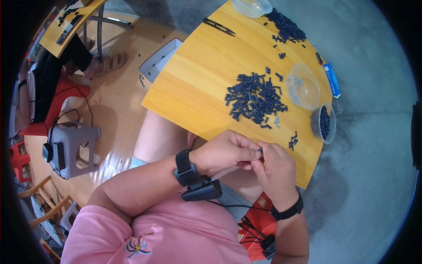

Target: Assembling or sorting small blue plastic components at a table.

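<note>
Above the near edge of the table, my left hand [226, 152] and my right hand [278, 169] meet fingertip to fingertip, both closed. Between their thumbs and fingers they pinch a small black plastic part [260, 150], mostly hidden by the fingers. Beyond them on the wooden table [193, 83] lies a loose heap of small black plastic parts [255, 97]. Several small pale metallic pieces [277, 122] lie at the heap's near right side. A little group of black parts [293, 141] rests just past my right hand.
A round clear tub [303, 103] and a smaller cup of black parts [324, 123] stand at the right edge. Farther off lie another dark heap [285, 26], a clear bowl [252, 8], black thread snips [219, 26] and a blue box [332, 80]. Another person sits at left.
</note>
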Demonstrator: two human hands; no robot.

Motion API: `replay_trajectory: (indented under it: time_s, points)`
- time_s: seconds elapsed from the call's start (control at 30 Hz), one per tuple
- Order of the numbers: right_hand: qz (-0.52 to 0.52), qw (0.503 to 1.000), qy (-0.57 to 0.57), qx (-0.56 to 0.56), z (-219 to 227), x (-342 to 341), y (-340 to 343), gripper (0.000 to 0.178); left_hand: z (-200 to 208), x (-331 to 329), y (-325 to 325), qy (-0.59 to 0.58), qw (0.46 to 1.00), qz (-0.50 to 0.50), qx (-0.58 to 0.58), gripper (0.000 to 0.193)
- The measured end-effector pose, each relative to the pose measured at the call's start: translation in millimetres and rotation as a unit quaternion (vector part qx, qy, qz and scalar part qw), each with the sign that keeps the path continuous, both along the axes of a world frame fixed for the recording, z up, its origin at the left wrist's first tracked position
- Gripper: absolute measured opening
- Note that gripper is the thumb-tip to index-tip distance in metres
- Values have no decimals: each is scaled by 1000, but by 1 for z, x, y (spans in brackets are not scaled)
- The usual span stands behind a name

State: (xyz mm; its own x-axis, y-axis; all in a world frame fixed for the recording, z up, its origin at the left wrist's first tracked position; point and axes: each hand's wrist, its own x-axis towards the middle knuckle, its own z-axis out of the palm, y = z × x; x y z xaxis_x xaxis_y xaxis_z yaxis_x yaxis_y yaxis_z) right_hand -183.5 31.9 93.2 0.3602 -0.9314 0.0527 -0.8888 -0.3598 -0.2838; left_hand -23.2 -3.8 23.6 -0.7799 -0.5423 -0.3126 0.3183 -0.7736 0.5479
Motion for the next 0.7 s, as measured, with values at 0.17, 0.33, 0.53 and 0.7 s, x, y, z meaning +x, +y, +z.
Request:
replay_trajectory:
  time_s: [0.17, 0.33, 0.53, 0.7]
  points:
    - [18, 997, 74, 15, 0, 0, 2, 28, 3, -3, 1, -59, 998, -11, -26, 21]
    - [59, 995, 77, -7, -4, -2, 0, 29, 3, -2, 2, -88, 995, 17, -30, 20]
    - [3, 999, -52, 9, -2, -3, 3, 35, 2, 4, -4, -60, 997, -22, -48, 23]
    - [-14, 998, -53, 6, -10, -2, 11, 34, 0, 6, -3, -89, 991, -48, -89, 23]
